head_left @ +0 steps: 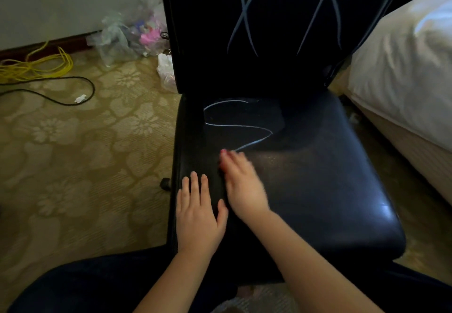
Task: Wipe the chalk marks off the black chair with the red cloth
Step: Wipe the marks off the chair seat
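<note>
Wiping the seat, centre frame.
The left hand [198, 217] lies flat, fingers straight, on the chair [318, 178]; the blurred right hand [241, 183] covers the cloth [223, 152], grip unclear. Beyond, seat squiggle [234, 125] and backrest crosses [247, 9] are unwiped; the barely showing cloth may slip out or smear chalk.

Glossy black leather-like chair [318, 178]; matt patterned carpet [85, 153]; soft white bedding [403, 68].

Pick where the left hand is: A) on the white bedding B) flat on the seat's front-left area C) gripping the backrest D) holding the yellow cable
B: the left hand lies flat, fingers straight, on the front-left part of the seat of the black chair.
</note>
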